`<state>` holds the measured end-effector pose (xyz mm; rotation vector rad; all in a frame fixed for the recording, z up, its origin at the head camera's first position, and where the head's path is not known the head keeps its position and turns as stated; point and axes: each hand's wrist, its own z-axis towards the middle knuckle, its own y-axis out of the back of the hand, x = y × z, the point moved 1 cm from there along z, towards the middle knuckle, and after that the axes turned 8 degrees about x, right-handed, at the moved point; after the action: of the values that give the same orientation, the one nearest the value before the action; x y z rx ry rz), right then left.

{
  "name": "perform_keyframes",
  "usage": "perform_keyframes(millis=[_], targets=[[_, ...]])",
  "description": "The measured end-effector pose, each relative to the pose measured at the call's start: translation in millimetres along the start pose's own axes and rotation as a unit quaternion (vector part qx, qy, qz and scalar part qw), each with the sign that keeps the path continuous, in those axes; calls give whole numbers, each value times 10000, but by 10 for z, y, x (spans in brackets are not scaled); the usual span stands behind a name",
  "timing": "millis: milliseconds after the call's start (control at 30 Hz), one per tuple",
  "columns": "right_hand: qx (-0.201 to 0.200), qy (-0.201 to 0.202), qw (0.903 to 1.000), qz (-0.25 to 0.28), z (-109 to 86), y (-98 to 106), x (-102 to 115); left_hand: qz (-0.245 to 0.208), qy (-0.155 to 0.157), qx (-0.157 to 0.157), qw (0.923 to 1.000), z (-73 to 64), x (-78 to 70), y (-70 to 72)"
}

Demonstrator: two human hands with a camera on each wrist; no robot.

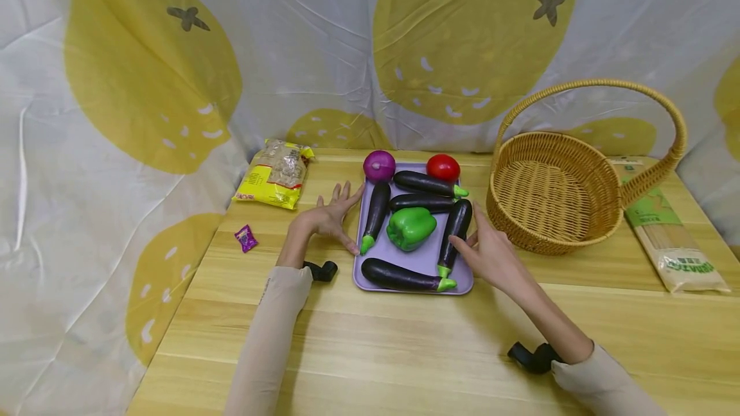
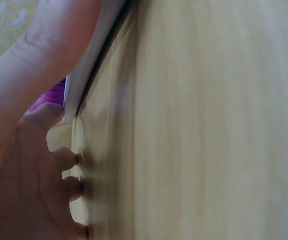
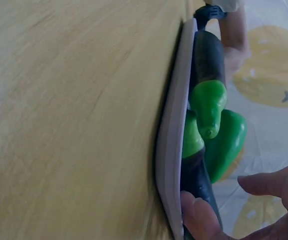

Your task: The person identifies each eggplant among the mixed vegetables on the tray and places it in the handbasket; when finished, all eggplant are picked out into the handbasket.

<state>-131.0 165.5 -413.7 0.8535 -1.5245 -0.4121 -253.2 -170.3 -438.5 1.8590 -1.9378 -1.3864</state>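
A light purple tray [image 1: 381, 287] holds several eggplants [image 1: 401, 275], a green bell pepper [image 1: 411, 228], a purple onion [image 1: 379, 165] and a red tomato [image 1: 443, 167]. My left hand [image 1: 331, 217] is at the tray's left edge, fingers spread, thumb near the rim. In the left wrist view its fingertips reach down by the tabletop beside the tray wall. At the right edge is my right hand [image 1: 491, 252], its thumb over the rim against the upright-lying eggplant [image 1: 455, 233]. The right wrist view shows a second finger apart from the bell pepper [image 3: 227, 145].
A wicker basket [image 1: 555, 236] with a tall handle stands right of the tray. Beyond it lies a pack of noodles [image 1: 673, 236]. On the left are a yellow bag [image 1: 272, 175] and a small purple candy [image 1: 246, 238]. A lemon-print cloth [image 1: 312, 31] hangs behind the table.
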Motion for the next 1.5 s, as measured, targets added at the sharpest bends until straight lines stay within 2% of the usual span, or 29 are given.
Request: perform_keyframes(millis=[833,1300,1500], targets=[[-476,-94,9985,-253,226,-163,-71,115,22,-49,9999,12,-43,21],[-635,-107,9979,-96,289,-199,-63,105,32,-29,9999,8,-19,8],[-662,-240,9975,33,297,-195,-68,88,11,-34,10000,14,-6,9]])
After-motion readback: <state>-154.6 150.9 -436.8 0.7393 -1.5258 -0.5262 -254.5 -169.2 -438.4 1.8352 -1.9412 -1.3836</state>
